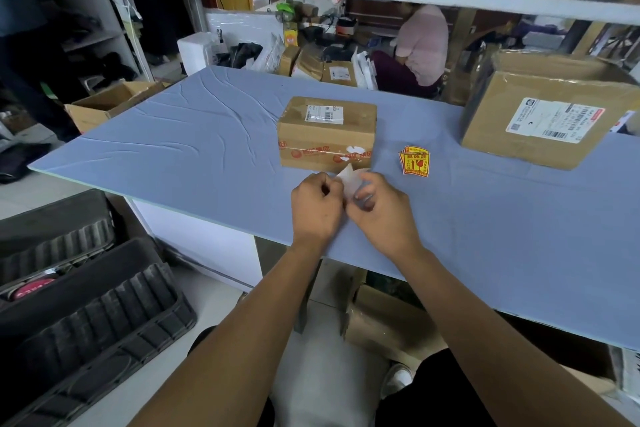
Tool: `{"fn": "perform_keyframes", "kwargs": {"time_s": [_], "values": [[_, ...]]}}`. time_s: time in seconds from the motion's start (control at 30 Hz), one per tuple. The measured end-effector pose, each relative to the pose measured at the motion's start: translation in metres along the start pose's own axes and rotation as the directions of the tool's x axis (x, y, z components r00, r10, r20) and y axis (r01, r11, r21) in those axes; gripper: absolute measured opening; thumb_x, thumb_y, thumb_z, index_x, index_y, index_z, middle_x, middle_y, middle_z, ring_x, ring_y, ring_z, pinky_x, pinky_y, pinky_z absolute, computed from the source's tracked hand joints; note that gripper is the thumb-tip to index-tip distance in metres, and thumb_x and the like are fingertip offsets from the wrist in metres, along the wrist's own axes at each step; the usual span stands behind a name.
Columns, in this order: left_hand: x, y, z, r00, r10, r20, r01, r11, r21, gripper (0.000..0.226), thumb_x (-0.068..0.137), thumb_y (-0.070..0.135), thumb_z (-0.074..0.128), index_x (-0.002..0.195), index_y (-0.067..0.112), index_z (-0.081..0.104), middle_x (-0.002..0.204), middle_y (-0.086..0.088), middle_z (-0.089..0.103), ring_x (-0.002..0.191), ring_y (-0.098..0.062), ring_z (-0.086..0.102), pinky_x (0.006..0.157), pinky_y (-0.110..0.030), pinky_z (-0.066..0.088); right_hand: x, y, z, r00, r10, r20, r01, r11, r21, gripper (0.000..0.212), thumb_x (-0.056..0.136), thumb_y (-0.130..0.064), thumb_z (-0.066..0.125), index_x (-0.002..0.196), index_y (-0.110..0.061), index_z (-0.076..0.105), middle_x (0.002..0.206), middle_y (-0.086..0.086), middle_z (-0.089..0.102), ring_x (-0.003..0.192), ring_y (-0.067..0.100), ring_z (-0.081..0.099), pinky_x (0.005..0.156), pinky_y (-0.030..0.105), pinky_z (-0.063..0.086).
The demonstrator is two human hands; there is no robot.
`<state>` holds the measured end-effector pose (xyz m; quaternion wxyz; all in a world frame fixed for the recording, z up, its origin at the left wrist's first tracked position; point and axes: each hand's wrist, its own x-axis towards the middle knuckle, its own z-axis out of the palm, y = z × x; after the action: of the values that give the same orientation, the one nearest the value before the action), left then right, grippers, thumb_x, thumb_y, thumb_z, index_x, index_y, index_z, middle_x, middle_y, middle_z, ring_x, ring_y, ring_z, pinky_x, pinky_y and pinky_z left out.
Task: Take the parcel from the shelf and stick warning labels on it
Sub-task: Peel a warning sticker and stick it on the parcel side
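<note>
2 cardboard boxes on the blue table (pixel 173 135): large box (pixel 547 107) at the far right, smaller taped parcel (pixel 327 133) near the middle, shipping label on top. Just right of the parcel, apart from it, a small stack of yellow-and-red warning labels (pixel 415 160) flat on the table. In front of the parcel, left hand (pixel 317 208) and right hand (pixel 382 210) close together, fingers of both pinched on 1 pale label sheet (pixel 348 180) held above the table.
</note>
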<state>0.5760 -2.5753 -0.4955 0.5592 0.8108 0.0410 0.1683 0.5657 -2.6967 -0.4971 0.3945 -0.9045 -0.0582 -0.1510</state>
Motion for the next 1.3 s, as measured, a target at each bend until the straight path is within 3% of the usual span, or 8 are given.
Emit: {"fn": "perform_keyframes", "kwargs": {"time_s": [0.13,0.27,0.4,0.67,0.77,0.9,1.1,1.3], "values": [[0.001,-0.001,0.001,0.999,-0.028,-0.034,0.028,1.0,-0.002,0.034,0.094,0.016,0.05,0.06,0.013,0.049,0.058,0.003,0.049,0.057,-0.009,0.044,0.058,-0.025,0.037,0.0,0.004,-0.005,0.995,0.01,-0.103,-0.006,0.999,0.037,0.029,0.085,-0.028,0.069,0.108,-0.018,0.055,0.091,-0.001,0.063,0.076,0.017,0.063,0.07,0.034,0.055],[0.0,0.001,0.001,1.0,-0.006,-0.004,0.006,1.0,0.004,0.031,0.092,0.014,0.051,0.062,0.006,0.051,0.06,-0.004,0.051,0.059,-0.016,0.044,0.062,-0.03,0.041,-0.001,0.002,0.0,0.99,-0.137,-0.03,0.136,0.99,-0.048,0.017,0.082,-0.026,0.07,0.092,-0.015,0.063,0.086,-0.004,0.055,0.067,0.014,0.055,0.064,0.033,0.052],[-0.001,0.002,0.0,1.0,0.022,0.015,-0.022,1.0,0.021,0.034,0.089,0.012,0.052,0.055,0.014,0.047,0.059,-0.002,0.051,0.061,-0.016,0.045,0.063,-0.032,0.041,0.004,0.001,0.007,0.985,-0.163,-0.057,0.156,0.981,-0.117,0.013,0.083,-0.026,0.067,0.081,-0.013,0.064,0.08,-0.007,0.05,0.064,0.011,0.046,0.061,0.028,0.045],[-0.001,-0.001,0.003,0.998,0.047,0.046,-0.048,0.998,0.029,0.022,0.086,0.017,0.055,0.071,0.004,0.063,0.071,-0.008,0.065,0.071,-0.021,0.059,0.067,-0.03,0.046,0.006,0.003,0.007,0.984,-0.169,-0.06,0.156,0.972,-0.177,0.01,0.085,-0.018,0.065,0.087,-0.008,0.067,0.086,0.006,0.062,0.072,0.014,0.049,0.065,0.025,0.039],[-0.001,0.0,0.003,0.999,0.042,0.032,-0.043,0.999,0.03,0.021,0.085,0.014,0.058,0.069,0.002,0.059,0.066,-0.006,0.061,0.065,-0.017,0.053,0.062,-0.024,0.04,0.005,0.003,0.006,0.984,-0.164,-0.073,0.153,0.979,-0.138,0.01,0.084,-0.016,0.067,0.091,-0.009,0.068,0.087,0.006,0.062,0.072,0.017,0.052,0.063,0.025,0.038],[0.0,0.001,0.004,0.997,0.043,0.067,-0.046,0.998,0.047,0.022,0.086,0.015,0.057,0.067,0.003,0.057,0.065,-0.003,0.057,0.063,-0.014,0.048,0.06,-0.024,0.039,0.005,0.003,0.005,0.983,-0.178,-0.047,0.172,0.978,-0.12,0.013,0.083,-0.017,0.069,0.094,-0.01,0.068,0.089,0.002,0.059,0.07,0.012,0.049,0.059,0.014,0.033],[-0.001,-0.002,0.005,0.994,0.056,0.096,-0.059,0.998,0.022,0.023,0.082,0.019,0.058,0.066,0.002,0.057,0.067,-0.009,0.059,0.063,-0.017,0.048,0.059,-0.029,0.04,0.004,0.002,0.004,0.978,-0.192,-0.077,0.183,0.977,-0.109,0.011,0.085,-0.01,0.064,0.095,-0.009,0.068,0.092,0.008,0.064,0.075,0.019,0.057,0.067,0.03,0.047],[0.001,-0.003,0.002,0.999,0.049,-0.007,-0.05,0.993,-0.105,0.008,0.083,0.01,0.062,0.084,0.012,0.055,0.084,-0.006,0.062,0.074,-0.013,0.055,0.066,-0.018,0.044,0.01,0.011,-0.002,0.987,-0.129,-0.093,0.119,0.987,-0.106,0.009,0.09,-0.014,0.059,0.091,-0.006,0.064,0.087,0.009,0.061,0.071,0.017,0.052,0.064,0.028,0.042]]}}
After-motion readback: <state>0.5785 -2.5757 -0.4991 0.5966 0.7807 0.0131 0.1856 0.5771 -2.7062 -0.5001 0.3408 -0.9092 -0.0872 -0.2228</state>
